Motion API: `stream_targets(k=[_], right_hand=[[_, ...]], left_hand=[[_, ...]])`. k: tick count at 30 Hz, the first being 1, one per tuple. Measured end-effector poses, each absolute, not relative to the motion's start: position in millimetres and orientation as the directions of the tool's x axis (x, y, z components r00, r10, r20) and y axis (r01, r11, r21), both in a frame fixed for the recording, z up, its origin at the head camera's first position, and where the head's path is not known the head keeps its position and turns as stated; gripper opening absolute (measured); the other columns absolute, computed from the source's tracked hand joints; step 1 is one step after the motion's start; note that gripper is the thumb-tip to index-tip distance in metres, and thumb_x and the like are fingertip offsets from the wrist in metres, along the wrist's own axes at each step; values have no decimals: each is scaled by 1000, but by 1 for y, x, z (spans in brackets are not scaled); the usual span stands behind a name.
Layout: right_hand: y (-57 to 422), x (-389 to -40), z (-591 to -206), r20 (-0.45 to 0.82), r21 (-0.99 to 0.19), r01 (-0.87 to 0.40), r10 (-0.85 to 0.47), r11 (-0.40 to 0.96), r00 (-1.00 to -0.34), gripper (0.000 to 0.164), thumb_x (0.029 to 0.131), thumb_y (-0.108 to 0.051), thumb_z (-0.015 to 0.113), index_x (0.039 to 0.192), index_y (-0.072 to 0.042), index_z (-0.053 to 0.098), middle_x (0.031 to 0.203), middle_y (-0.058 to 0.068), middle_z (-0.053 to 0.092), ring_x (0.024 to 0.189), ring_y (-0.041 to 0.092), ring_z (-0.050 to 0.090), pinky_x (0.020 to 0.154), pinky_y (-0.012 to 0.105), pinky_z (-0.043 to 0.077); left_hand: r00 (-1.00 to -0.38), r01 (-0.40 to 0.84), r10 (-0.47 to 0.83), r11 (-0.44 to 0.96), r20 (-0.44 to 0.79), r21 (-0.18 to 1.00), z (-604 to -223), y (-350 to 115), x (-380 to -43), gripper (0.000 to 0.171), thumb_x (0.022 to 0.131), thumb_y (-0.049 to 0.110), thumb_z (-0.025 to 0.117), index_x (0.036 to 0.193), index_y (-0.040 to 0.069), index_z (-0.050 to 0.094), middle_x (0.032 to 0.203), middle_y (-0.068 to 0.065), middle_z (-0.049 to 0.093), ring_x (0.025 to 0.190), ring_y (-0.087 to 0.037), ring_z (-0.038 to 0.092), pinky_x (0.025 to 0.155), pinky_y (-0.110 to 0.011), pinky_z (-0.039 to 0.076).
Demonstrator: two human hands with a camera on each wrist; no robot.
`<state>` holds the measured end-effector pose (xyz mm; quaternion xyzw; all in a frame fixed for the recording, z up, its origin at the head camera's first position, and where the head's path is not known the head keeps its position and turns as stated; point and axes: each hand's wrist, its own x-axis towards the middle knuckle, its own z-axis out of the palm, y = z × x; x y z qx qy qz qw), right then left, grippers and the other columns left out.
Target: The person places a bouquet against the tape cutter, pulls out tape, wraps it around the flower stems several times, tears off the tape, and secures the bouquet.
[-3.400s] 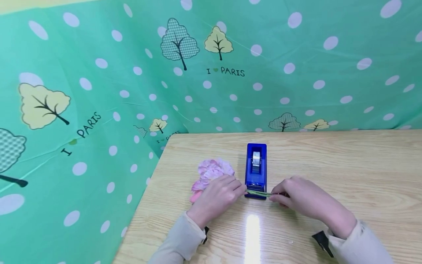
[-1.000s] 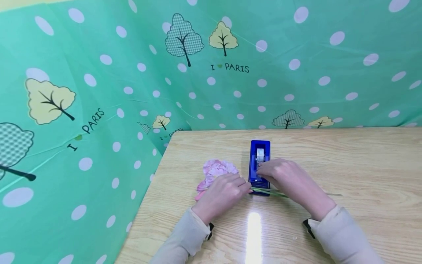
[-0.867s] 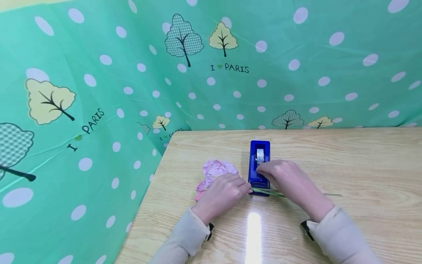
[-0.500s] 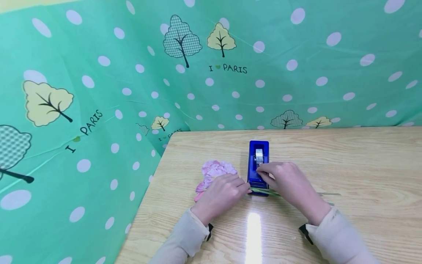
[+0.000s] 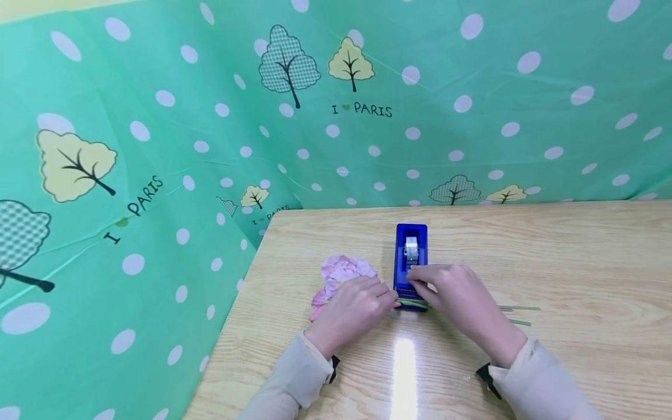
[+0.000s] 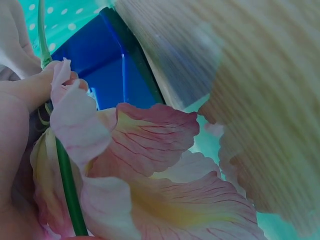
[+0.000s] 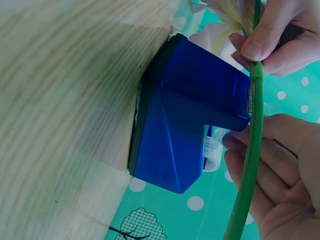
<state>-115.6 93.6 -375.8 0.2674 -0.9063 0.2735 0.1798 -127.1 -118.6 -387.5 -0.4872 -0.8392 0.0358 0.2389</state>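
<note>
In the head view my left hand (image 5: pixel 357 309) grips the green stems (image 5: pixel 413 303) of pink artificial flowers (image 5: pixel 342 273) just below the blooms. The left wrist view shows large veined petals (image 6: pixel 160 140) beside that hand. The stems cross over the near end of a blue tape dispenser (image 5: pixel 401 281) and pass under my right hand (image 5: pixel 467 303). Above the dispenser, my right thumb and fingertips pinch the clear tape in front of its roll (image 5: pixel 412 249). From the right wrist, the white-cored tape roll (image 7: pixel 213 156) shows behind the dispenser's raised end.
Loose stem ends (image 5: pixel 521 322) stick out past my right wrist. All of this is on a wood-grain table (image 5: pixel 577 262), its left edge running down beside my left sleeve. A green dotted curtain (image 5: pixel 420 116) hangs behind and to the left.
My right hand let go of the stems, reached over to the tape, and has since drawn slightly toward the dispenser's near end. My left hand keeps its grip on the stems.
</note>
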Motion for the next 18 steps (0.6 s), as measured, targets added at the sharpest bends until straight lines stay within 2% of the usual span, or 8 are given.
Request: stream_targets(k=[4,12,18], right_hand=[[93,-113,-376,474,-398,-583,-385,709,-792,14,82,-3,78,95,-8,78,91,6,77,82,21,75,72,33,62],[95,-104,-378,552,-378,-631,-383,677,-741,16,79,-1,80,92,-9,78,89,4,77,80,19,75,70,30,62],[93,-98,-377,524,-394,-626,-395,673,-754,17,79,-3,80,95,-9,79,93,5,77,85,20,75,74,31,62]], left_hand=[[-411,799,834,524,367,-295,-388,-118,-127,8,95,23,67,91,19,73,84,9,72,75,-4,66,73,-16,55],[-412,801,832,525,373,-287,-386,-117,-127,6,94,22,69,92,19,74,84,9,73,74,-3,66,71,-16,54],[-409,803,833,522,374,-287,-387,-118,-126,5,93,21,69,90,18,73,83,9,72,73,-4,66,71,-17,55]])
